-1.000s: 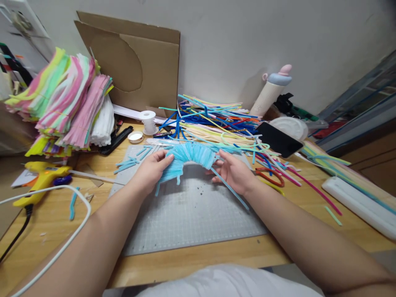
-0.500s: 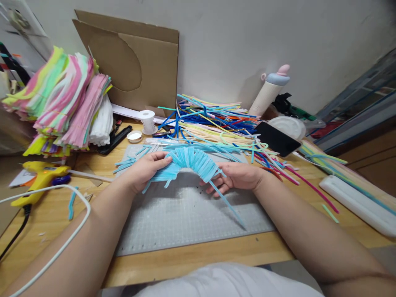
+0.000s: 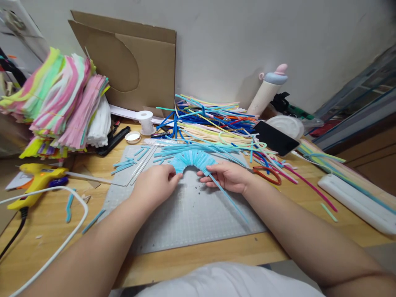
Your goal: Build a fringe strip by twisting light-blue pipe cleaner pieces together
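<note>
Head view, left fingers (image 3: 175, 180) and right fingers (image 3: 214, 167) holding one blue arch (image 3: 192, 158), one glue gun (image 3: 39, 178)

Looks like a fuzzy light blue arch (image 3: 193, 158), wrapped in close rows. Bends like a rainbow, bump toward 12 o'clock, between left hand (image 3: 156, 181) and right hand (image 3: 229, 175). Has one long thin blue stem (image 3: 230, 199) poking toward 5 o'clock.
</note>
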The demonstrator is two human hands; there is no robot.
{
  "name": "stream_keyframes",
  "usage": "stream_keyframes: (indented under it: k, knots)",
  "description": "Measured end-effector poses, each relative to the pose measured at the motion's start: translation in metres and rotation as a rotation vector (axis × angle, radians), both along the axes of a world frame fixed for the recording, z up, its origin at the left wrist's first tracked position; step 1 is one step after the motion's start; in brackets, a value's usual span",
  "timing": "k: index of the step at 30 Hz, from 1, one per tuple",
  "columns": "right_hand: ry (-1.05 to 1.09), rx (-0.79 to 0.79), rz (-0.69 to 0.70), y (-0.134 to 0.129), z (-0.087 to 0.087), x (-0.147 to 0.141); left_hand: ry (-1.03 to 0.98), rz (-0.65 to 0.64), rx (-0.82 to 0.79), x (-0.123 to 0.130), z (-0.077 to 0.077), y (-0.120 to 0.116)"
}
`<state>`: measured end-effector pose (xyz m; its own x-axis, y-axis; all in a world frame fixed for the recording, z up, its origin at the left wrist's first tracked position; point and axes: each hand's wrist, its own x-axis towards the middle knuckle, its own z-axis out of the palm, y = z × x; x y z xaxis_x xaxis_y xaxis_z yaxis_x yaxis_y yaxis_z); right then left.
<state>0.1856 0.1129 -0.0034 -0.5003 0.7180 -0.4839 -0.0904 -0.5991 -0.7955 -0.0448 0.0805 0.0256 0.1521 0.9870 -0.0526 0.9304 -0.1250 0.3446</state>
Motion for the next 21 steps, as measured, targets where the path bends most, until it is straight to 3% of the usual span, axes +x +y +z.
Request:
stream_keyframes:
  k: [1,3,6,8,12,14,17,21]
  knots:
    - [-0.078,0.058,0.063,0.001,0.002,0.002,0.023,-0.027,-0.007,0.002,-0.001,-0.002]
    - [-0.381,0.339,0.128,0.002,0.008,0.007,0.046,-0.056,-0.02,0.004,-0.005,-0.006]
    - [-0.822,0.866,0.003,-0.001,0.022,0.01,0.037,-0.051,-0.065,0.005,-0.007,-0.015]
    - [-0.828,1.041,0.009,-0.01,0.029,0.005,0.012,-0.045,-0.096,0.006,-0.008,-0.025]
    - [-0.681,1.52,0.442,-0.033,0.021,-0.022,-0.053,-0.023,-0.148,0.01,-0.011,-0.049]
    - [-0.707,1.583,0.494,-0.039,0.01,-0.035,-0.062,0.008,-0.153,0.012,-0.014,-0.058]
    - [-0.716,1.581,0.466,-0.041,-0.003,-0.046,-0.058,0.043,-0.139,0.014,-0.017,-0.065]
    - [-0.738,1.593,0.404,-0.04,-0.008,-0.05,-0.054,-0.013,-0.08,0.015,-0.019,-0.068]
